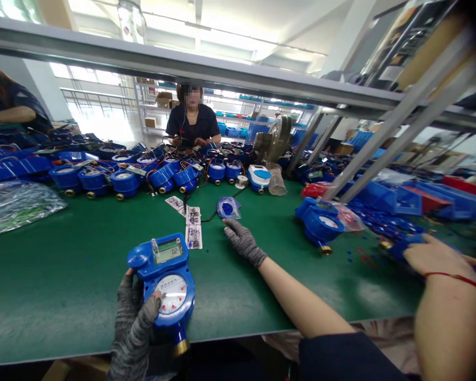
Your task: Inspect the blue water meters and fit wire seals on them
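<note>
My left hand (137,317), in a grey fingerless glove, grips a blue water meter (168,286) near the table's front edge. The meter has a small lit display, a round white dial and a brass end pointing down. My right hand (244,242), gloved the same way, reaches over the green table with fingers stretched out and nothing in them. Just beyond its fingertips lies a clear bag of small blue parts (229,208). Printed cards (193,235) with dark markings lie between the meter and that hand.
Many blue meters (125,182) line the table's far side. Another meter (321,222) stands at right, near a co-worker's hand (436,256). A plastic bag (19,206) lies at left. Blue bins (392,197) and metal posts stand at right. A person (193,119) sits opposite.
</note>
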Tool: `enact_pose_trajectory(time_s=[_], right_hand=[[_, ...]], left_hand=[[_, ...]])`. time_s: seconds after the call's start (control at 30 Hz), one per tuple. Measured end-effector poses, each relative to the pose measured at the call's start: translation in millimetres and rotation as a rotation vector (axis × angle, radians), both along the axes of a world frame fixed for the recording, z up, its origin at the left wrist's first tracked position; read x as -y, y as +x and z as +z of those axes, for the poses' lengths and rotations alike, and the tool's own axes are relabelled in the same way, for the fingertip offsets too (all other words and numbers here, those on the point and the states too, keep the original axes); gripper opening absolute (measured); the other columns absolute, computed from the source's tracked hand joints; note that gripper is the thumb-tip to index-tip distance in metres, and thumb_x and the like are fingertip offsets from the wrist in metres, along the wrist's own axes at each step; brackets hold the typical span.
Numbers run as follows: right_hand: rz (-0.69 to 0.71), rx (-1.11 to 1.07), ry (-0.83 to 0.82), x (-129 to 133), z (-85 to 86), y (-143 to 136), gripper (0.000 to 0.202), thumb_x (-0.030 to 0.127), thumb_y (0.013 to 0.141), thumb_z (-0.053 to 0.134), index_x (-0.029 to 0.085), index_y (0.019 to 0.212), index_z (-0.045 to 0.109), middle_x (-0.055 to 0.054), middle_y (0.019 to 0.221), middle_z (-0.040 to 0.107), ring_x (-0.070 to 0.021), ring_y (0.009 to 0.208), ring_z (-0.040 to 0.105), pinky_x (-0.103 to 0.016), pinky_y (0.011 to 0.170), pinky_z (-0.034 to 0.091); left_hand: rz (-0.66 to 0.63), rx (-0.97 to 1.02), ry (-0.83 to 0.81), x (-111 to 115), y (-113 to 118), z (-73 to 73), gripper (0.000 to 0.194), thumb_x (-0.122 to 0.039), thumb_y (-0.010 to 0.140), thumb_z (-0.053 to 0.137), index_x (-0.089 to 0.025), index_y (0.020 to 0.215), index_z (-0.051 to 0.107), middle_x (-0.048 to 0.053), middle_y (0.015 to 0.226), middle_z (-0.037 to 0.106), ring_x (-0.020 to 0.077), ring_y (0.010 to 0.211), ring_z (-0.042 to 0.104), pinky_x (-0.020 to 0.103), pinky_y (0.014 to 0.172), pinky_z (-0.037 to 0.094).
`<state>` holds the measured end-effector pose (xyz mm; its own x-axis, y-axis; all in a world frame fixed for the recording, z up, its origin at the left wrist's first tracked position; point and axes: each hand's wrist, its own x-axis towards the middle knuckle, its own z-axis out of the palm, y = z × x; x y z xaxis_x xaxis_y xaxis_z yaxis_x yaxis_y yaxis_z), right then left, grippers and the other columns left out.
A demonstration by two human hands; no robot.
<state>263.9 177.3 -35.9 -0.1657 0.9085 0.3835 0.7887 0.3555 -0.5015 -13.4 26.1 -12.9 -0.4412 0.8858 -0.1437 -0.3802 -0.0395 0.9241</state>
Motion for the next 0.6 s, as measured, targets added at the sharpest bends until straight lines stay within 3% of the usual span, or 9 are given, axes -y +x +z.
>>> enact_pose_trajectory(time_s=[0.2, 0.4, 0.6], right_hand=[[0.206, 0.218, 0.03, 19.8, 17.0, -42.1, 0.024, 0.032, 0.08, 0.069, 0.021, 0.102, 0.072, -0.008, 0.111, 0.067, -0.0239, 0.103, 0.059, -0.034, 0.092, 0.045], [0.17, 0.349, -0.014, 28.6, 18.3, -59.3, 0.016, 0.023, 0.086, 0.061, 0.017, 0.088, 0.076, -0.01, 0.09, 0.068, -0.0235, 0.087, 0.059, -0.034, 0.08, 0.043], [0.142, 0.326, -0.02, 32.3, 9.3, -49.4, 0.015, 0.02, 0.086, 0.06, 0.018, 0.089, 0.075, -0.009, 0.09, 0.07, -0.0216, 0.088, 0.061, -0.032, 0.081, 0.043]], left_hand=[[-0.018, 0.048, -0.012, -0.6, -0.3, -0.5, 0.1, -0.05, 0.056, 0.085, -0.035, 0.143, 0.037, 0.009, 0.137, 0.052, 0.0389, 0.123, 0.053, 0.057, 0.104, 0.043], [-0.076, 0.086, -0.004, 1.6, -6.0, 5.2, 0.101, -0.046, 0.059, 0.085, -0.036, 0.145, 0.034, 0.009, 0.142, 0.05, 0.0377, 0.123, 0.054, 0.053, 0.101, 0.047], [-0.282, 0.11, 0.005, 1.3, -18.9, 14.2, 0.082, -0.042, 0.071, 0.078, -0.033, 0.143, 0.041, 0.008, 0.143, 0.052, 0.0347, 0.123, 0.055, 0.051, 0.106, 0.043]])
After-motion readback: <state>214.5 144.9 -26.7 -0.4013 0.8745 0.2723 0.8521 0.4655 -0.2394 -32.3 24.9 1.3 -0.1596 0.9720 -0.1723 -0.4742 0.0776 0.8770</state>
